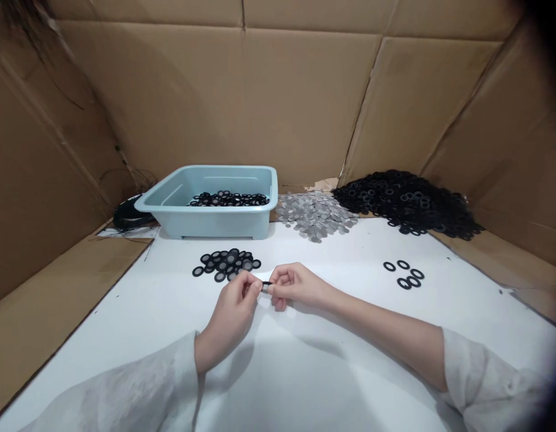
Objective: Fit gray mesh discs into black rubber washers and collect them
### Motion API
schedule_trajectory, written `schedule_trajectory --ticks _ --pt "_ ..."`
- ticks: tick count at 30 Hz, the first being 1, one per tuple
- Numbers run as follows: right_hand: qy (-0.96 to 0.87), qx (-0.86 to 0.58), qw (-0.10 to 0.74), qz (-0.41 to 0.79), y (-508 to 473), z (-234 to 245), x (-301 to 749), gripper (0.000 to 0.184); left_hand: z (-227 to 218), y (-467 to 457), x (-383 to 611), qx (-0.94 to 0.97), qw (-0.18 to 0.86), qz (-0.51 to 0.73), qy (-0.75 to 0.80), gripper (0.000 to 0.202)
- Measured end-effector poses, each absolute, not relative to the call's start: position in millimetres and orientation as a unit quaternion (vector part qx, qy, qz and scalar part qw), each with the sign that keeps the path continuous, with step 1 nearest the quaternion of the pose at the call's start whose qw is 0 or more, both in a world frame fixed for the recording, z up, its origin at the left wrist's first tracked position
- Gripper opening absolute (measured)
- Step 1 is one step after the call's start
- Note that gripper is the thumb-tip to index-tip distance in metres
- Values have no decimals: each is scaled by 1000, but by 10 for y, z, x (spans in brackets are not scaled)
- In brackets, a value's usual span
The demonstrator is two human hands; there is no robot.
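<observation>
Between my two hands a small black ring (pixel 266 284) is held just above the white table. My left hand (pixel 236 300) pinches its left side with thumb and forefinger, and my right hand (pixel 292 285) pinches the right side. Whether a grey disc sits in this ring I cannot tell, as the fingers cover much of it. Just beyond my left hand lies a small heap of black rings with grey discs in them (pixel 230 259). Several loose black rings (pixel 404 282) with open centres lie on the table to the right of my right hand.
A light blue basin (pixel 215 222) with many black rings in it stands at the back left. Beside it spreads a pile of grey discs (pixel 320 215), then a large pile of black rings (pixel 404 201). Cardboard walls (pixel 224 90) enclose the white table (pixel 305 372).
</observation>
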State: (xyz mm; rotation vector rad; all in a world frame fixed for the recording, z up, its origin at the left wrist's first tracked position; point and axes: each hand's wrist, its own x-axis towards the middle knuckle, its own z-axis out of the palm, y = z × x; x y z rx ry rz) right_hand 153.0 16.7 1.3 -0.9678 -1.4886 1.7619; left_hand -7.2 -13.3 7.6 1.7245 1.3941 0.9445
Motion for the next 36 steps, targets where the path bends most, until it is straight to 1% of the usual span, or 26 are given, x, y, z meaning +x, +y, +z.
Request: schedule_trajectory --ticks 5,8,11,15,20,22,25,31,36 --pt "-555 -370 347 659 144 53 1536 33 46 -149 -71 675 374 363 522 26" --pt "-530 -360 366 675 143 5 1527 34 19 -134 -71 673 395 360 512 28" --pt "-529 -354 341 692 165 -71 1539 33 7 -118 -67 666 412 355 510 31" --pt "-545 -359 274 706 196 -116 1575 34 15 -103 -58 682 386 352 512 32" --pt "-545 -348 287 706 169 -70 1561 37 27 -83 -50 697 374 331 515 32" --pt "-556 -352 287 697 150 -54 1543 35 27 -79 -52 698 377 328 513 33" --pt "-581 -369 286 667 126 -46 1528 26 24 -74 -62 698 398 336 492 32" --pt "-687 -379 261 563 90 13 1550 11 39 -57 -76 665 483 338 459 18" --pt "-695 -387 282 537 74 96 1561 7 66 -65 -85 649 486 361 460 18"
